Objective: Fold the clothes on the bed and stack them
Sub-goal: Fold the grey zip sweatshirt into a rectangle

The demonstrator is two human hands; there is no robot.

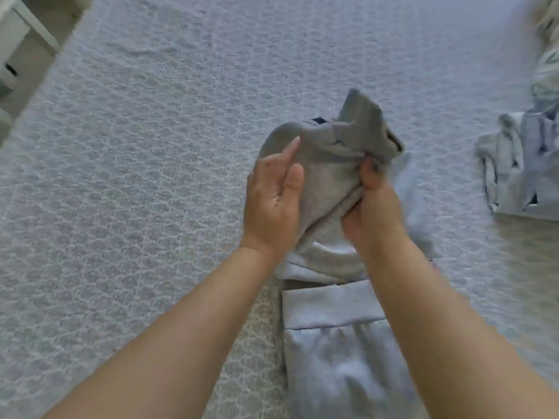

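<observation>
Bunching a grey garment (329, 164) above the bed (136, 176), the right hand (370, 207) was seen clenched on a gathered fold, thumb and fingers pinched round the cloth. The left hand (272, 201) was laid against the garment's other side with fingers nearly straight; its grip was released, only pressing. A loose corner of the grey cloth stood up just beyond the right grip, and a dark patch, perhaps a label, was glimpsed there, though the blur left it uncertain. Below both grips, nearer the person, a pale blue garment (338, 352) with a wide band was spread flat on the bed. Well to the right of the grip, a folded pale pile (520, 173) was set on the bed.
</observation>
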